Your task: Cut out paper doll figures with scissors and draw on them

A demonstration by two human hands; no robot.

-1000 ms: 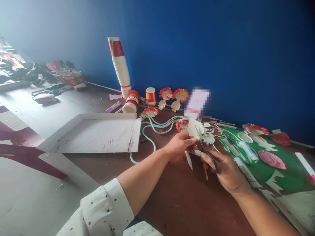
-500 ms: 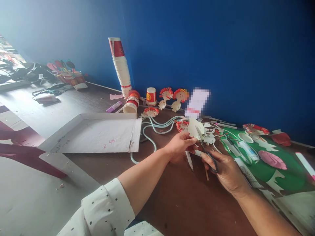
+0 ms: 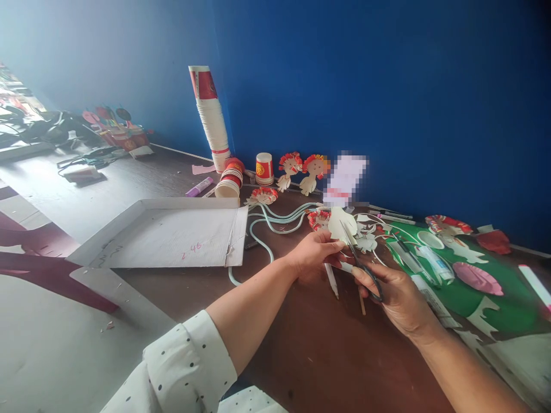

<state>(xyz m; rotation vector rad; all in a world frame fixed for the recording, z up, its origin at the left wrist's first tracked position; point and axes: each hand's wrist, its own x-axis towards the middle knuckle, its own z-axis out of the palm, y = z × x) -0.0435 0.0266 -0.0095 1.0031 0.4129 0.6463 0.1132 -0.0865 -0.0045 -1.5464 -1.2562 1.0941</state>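
Note:
My left hand [image 3: 316, 252] pinches a cream-white piece of paper [image 3: 340, 222] by its lower edge. Closed around the black handles of a pair of scissors [image 3: 365, 268], my right hand [image 3: 398, 295] holds the blades against the paper, pointing away from me. Whether the blades are spread or together is hard to make out. Below my hands a white pen or marker [image 3: 332, 281] and a thin wooden stick [image 3: 362, 302] show in part. Just behind the paper lies a lion-like paper figure with a red fringed mane [image 3: 319, 220].
A white box lid [image 3: 159, 229] sits left of my arm. A tall stack of paper cups [image 3: 213, 129] leans near the blue wall, with one upright cup [image 3: 264, 168] beside it. Pale blue cables [image 3: 279, 229] cross the table. Glue tubes [image 3: 435, 265] and cut-outs cover a green mat [image 3: 512, 307].
Almost nothing differs. The scissors and my right hand have shifted very slightly, while my left hand stays in place on the paper.

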